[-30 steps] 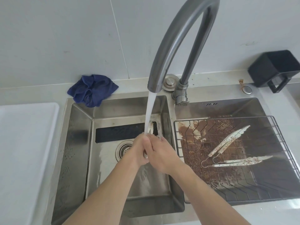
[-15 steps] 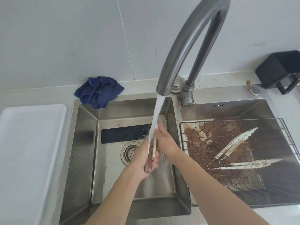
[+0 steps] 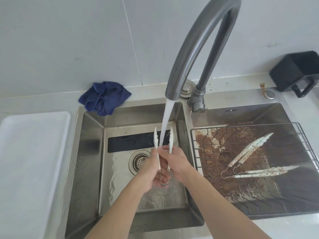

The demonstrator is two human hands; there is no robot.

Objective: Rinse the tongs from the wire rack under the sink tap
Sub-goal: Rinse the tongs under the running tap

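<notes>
Centre frame, under the tap (image 3: pixel 198 49): tongs (image 3: pixel 163 149) splayed around the stream, left hand (image 3: pixel 151 171) cradling the wire loop, right hand (image 3: pixel 176 161) pinching one arm. Light, springy, wet-slick, probably; best gripped low.

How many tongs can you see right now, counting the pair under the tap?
3. One pair is held by both hands under the water over the left basin. Two dirty pairs lie on the wire rack: one diagonal, one nearly level below it. None seem hidden.
</notes>
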